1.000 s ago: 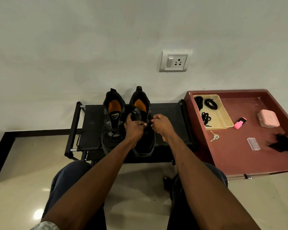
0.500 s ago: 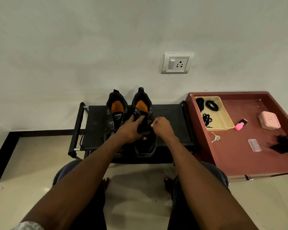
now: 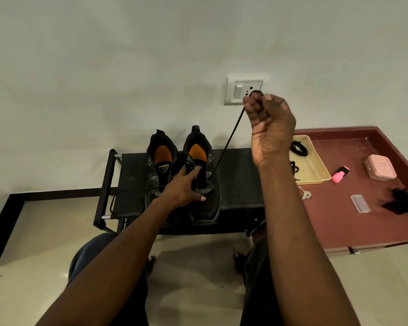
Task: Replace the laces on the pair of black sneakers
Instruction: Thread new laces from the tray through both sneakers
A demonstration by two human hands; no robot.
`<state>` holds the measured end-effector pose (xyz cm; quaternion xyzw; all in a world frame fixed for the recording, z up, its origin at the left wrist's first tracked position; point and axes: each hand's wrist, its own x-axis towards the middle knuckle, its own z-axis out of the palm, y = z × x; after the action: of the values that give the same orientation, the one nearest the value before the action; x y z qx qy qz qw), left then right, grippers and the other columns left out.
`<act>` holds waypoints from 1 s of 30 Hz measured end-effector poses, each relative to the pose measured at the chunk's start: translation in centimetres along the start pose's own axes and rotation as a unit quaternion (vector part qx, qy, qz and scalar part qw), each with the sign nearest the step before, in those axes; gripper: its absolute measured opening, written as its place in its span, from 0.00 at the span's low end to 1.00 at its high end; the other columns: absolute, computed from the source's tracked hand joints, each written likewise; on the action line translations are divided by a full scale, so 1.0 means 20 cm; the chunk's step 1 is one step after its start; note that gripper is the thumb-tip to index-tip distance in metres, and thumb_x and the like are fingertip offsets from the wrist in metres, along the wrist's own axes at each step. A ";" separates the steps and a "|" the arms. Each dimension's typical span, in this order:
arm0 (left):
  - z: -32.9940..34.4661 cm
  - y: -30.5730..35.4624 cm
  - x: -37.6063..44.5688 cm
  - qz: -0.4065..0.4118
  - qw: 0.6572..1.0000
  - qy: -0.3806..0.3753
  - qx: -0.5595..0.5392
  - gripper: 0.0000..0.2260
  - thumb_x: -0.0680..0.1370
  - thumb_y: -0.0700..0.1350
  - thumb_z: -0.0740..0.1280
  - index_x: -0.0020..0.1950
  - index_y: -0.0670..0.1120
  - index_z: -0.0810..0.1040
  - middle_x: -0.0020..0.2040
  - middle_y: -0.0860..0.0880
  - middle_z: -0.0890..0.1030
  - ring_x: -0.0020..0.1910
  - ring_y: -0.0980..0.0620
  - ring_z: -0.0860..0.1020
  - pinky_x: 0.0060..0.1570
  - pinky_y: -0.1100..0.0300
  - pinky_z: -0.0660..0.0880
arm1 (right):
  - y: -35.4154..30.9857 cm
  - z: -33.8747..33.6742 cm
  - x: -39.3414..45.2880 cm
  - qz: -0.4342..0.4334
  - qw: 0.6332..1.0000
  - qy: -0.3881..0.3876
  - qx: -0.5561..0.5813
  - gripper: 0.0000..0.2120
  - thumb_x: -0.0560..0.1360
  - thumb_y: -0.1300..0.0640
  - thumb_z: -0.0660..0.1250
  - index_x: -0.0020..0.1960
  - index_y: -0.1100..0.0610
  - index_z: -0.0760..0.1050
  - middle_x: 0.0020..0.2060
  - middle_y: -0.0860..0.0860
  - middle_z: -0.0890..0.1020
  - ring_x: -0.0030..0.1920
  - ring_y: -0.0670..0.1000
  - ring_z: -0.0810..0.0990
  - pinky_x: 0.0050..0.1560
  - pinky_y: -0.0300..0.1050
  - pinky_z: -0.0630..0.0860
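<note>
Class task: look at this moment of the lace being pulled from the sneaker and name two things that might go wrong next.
1. The right hand pulls the black lace taut and steeply upward; the right sneaker, steadied only by the left hand, might tip or slide on the black rack.
2. The raised hand is near the wall socket and might knock it.

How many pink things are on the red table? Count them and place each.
2: the marker lies just right of the yellow tray; the box sits farther right. The right arm may hide others.

sneakers (image 3: 203, 184): matt black cloth, orange insoles | rack (image 3: 238, 184): black cloth, metal bars | floor (image 3: 198, 260): glossy tile | tray (image 3: 316, 165): smooth plastic
</note>
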<state>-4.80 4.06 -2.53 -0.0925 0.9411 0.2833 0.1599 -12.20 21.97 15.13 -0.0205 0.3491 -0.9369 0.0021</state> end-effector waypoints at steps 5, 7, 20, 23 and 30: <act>0.01 -0.01 0.00 0.000 1.000 0.009 -0.005 0.48 0.71 0.55 0.77 0.81 0.60 0.49 0.82 0.45 0.46 0.80 0.39 0.52 0.74 0.40 0.61 | 0.30 -0.26 -0.04 -0.003 0.757 0.041 -0.652 0.23 0.72 0.68 0.65 0.66 0.60 0.71 0.62 0.57 0.76 0.64 0.57 0.75 0.63 0.54 0.75; 0.01 -0.01 0.01 0.004 1.000 0.011 -0.005 0.49 0.70 0.55 0.78 0.81 0.60 0.49 0.82 0.44 0.47 0.79 0.39 0.53 0.74 0.40 0.62 | 0.40 -0.33 -0.07 0.101 0.634 -0.092 -0.761 0.30 0.71 0.65 0.65 0.73 0.57 0.66 0.68 0.58 0.73 0.69 0.60 0.70 0.70 0.59 0.68; 0.02 -0.01 0.00 -0.008 1.000 0.019 0.012 0.49 0.70 0.56 0.77 0.81 0.61 0.48 0.82 0.45 0.48 0.79 0.40 0.54 0.73 0.39 0.64 | 0.47 -0.38 -0.02 0.153 0.600 -0.081 -0.781 0.07 0.78 0.59 0.62 0.43 0.60 0.75 0.44 0.56 0.81 0.48 0.59 0.81 0.46 0.47 0.74; 0.02 0.00 -0.01 -0.008 1.000 0.020 0.017 0.48 0.71 0.55 0.77 0.81 0.61 0.48 0.82 0.45 0.48 0.79 0.39 0.55 0.73 0.40 0.65 | 0.26 -0.21 0.00 0.065 0.693 -0.023 -0.717 0.07 0.79 0.60 0.60 0.47 0.61 0.75 0.41 0.53 0.79 0.43 0.55 0.78 0.44 0.47 0.73; 0.02 0.00 0.00 -0.014 0.999 0.013 0.026 0.49 0.70 0.55 0.78 0.81 0.61 0.47 0.82 0.45 0.47 0.79 0.39 0.54 0.72 0.38 0.64 | -0.07 0.05 0.01 -0.088 0.823 0.008 -0.560 0.07 0.79 0.60 0.66 0.42 0.59 0.75 0.34 0.47 0.75 0.34 0.42 0.72 0.35 0.32 0.68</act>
<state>-4.74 4.32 -2.84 -0.1051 0.9487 0.2554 0.1539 -12.43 22.30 16.83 -0.0416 0.8108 -0.5761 -0.0949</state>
